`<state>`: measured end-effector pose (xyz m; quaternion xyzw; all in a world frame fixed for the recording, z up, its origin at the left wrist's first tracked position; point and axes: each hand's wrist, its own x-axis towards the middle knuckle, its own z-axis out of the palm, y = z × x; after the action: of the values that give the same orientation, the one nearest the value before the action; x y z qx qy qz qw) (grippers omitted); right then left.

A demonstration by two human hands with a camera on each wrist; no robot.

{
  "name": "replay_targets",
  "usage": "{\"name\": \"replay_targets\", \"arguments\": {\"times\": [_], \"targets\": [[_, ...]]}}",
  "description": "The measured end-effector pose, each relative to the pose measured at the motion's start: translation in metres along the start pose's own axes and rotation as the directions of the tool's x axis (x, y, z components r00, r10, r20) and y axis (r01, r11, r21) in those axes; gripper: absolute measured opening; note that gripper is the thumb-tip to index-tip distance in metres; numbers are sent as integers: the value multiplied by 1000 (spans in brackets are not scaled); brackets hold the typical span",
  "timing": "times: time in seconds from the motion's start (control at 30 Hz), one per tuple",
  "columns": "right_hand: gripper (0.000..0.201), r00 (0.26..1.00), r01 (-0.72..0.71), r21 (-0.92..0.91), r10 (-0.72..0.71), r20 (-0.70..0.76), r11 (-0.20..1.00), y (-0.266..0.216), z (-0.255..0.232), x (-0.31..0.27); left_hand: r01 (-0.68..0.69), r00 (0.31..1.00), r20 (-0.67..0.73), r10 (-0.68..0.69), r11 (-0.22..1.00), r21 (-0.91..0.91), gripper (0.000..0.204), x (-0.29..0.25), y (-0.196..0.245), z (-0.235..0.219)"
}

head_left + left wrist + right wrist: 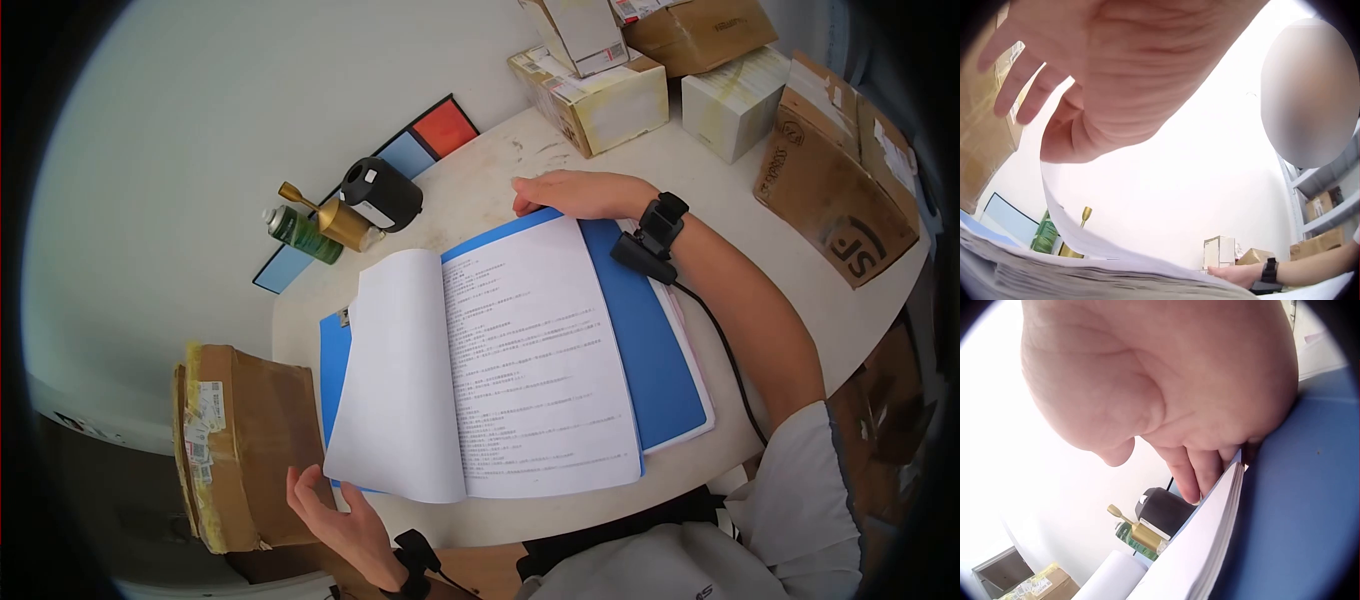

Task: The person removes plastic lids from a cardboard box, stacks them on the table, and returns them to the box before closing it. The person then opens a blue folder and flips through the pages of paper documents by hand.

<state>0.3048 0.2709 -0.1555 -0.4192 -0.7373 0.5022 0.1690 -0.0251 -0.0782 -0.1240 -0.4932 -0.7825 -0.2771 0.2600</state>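
Note:
A thick stack of printed sheets [535, 370] lies open in a blue folder [655, 385]. Its left page [395, 390] is lifted and bowed, blank side up. At that page's lower left corner is my left hand [350, 530], fingers spread and loosely bent. The left wrist view has the thumb [1063, 140] against the raised edge of the paper, with the other fingers apart from it. My right hand [590, 195] rests along the folder's top edge, its fingers extended. From the right wrist, the palm [1166, 381] lies over the top corner of the stack.
Behind the folder stand a green can [302, 235], a gold long-necked object [345, 225] and a black cylinder [382, 195]. Several boxes, including a brown carton [840, 170], fill the back right. Another carton [270, 440] is at the table's left edge. A cable [735, 360] trails from the right wrist.

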Motion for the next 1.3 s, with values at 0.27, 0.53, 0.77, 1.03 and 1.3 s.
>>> {"name": "replay_targets", "arguments": {"times": [0.27,0.53,0.77,1.03,1.3], "targets": [[69,1000,13,-68,-14,-17,998,-1,1,0,-314,427,613,664,745,-588,80,-29,127,5],[60,1000,18,-63,-18,6,998,1,0,3,-312,423,617,664,746,-588,65,-29,135,10],[59,1000,23,-71,-22,14,997,0,-1,2,-308,481,580,658,746,-591,44,-33,134,15],[58,1000,31,-102,-30,2,994,0,-1,2,-339,528,510,679,719,-607,25,-38,143,15],[57,999,35,-75,-36,-16,997,1,0,-1,-267,709,445,547,793,-548,22,-23,132,11]]}}
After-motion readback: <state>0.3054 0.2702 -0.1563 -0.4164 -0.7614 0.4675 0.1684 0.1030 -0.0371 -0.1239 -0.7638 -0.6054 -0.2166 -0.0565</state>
